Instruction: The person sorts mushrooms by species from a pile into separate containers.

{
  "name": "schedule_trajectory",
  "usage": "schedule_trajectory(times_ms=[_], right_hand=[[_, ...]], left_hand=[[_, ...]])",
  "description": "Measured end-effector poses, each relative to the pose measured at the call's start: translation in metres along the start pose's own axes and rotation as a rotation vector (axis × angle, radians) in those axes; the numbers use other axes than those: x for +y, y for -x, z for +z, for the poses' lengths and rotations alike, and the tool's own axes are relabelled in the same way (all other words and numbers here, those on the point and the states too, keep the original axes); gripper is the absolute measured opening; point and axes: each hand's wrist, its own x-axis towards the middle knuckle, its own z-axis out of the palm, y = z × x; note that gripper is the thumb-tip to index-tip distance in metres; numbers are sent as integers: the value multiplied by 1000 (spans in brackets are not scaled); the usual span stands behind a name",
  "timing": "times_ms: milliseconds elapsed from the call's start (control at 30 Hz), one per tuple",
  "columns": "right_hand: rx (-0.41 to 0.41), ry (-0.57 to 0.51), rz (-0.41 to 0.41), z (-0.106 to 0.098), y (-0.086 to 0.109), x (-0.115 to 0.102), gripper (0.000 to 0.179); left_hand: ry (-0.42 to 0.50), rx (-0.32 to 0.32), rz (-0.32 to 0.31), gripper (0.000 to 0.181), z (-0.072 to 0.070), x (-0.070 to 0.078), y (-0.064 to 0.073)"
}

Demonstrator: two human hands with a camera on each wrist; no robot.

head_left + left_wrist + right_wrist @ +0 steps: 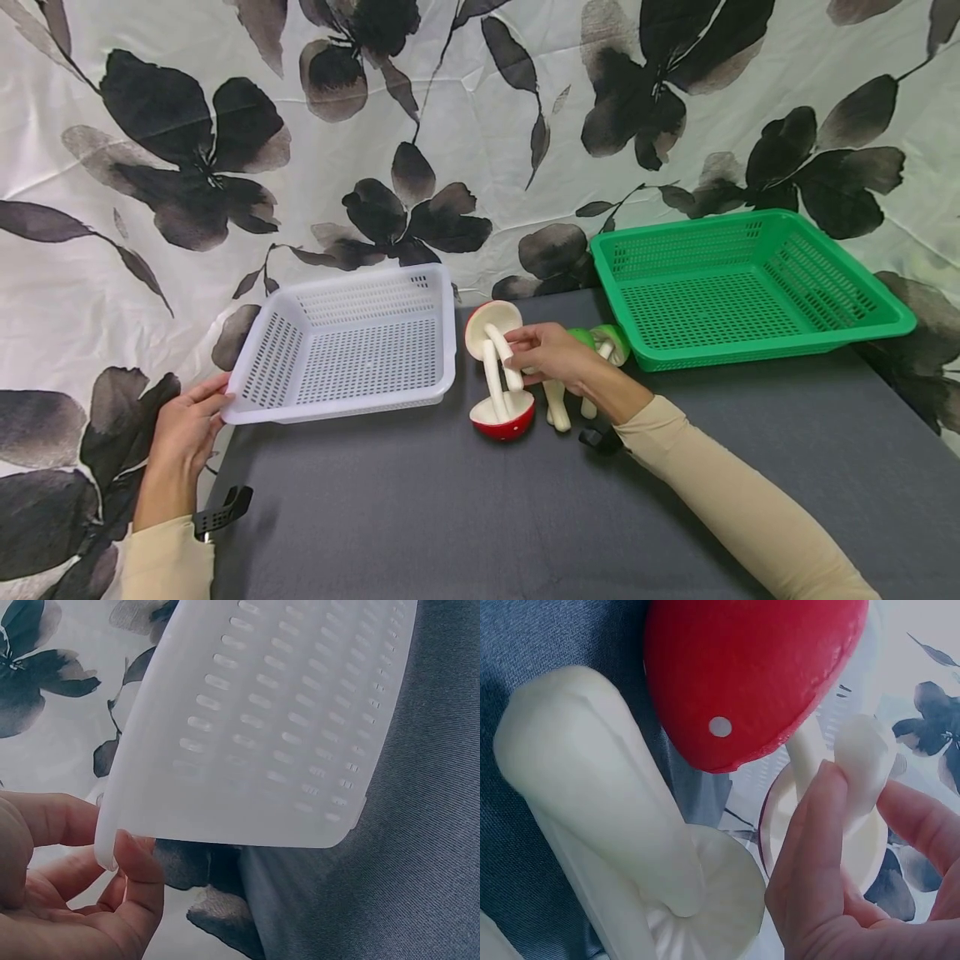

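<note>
My left hand (183, 429) grips the near left corner of a white plastic basket (337, 413), thumb and fingers about its rim (112, 802). With thumb and fingers, my right hand (555, 357) pinches the pale stem (866, 761) of a red-capped toy mushroom (495, 316), whose cream underside faces me. Just nearer stands a second red mushroom (506, 430), white-dotted cap downward and stem pointing up beside the held one. Green-capped toy mushrooms (613, 343) lie to the right, partly hidden behind my right hand; their pale stems (607, 787) show large in the right wrist view.
A green plastic basket (757, 350) stands at the back right of the dark grey table (450, 517). Behind the table hangs a white cloth (480, 108) with dark flowers. The white basket's left corner reaches the table's left edge.
</note>
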Motion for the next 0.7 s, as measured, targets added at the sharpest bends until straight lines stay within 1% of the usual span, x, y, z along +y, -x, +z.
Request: schedule_trajectory(times_ms=[200,333,500,700], right_hand=[[55,4,-15,0,-1,-1,55],[95,-21,-37,-1,0,-3,57],[123,-38,-72,-3,0,-6,58],[128,-47,-89,-2,0,-9,58]], left_hand=[[-2,-9,-6,53,0,0,0],[2,-15,-3,53,0,0,0],[13,-27,6,52,-1,0,0],[15,-38,0,52,-2,0,0]])
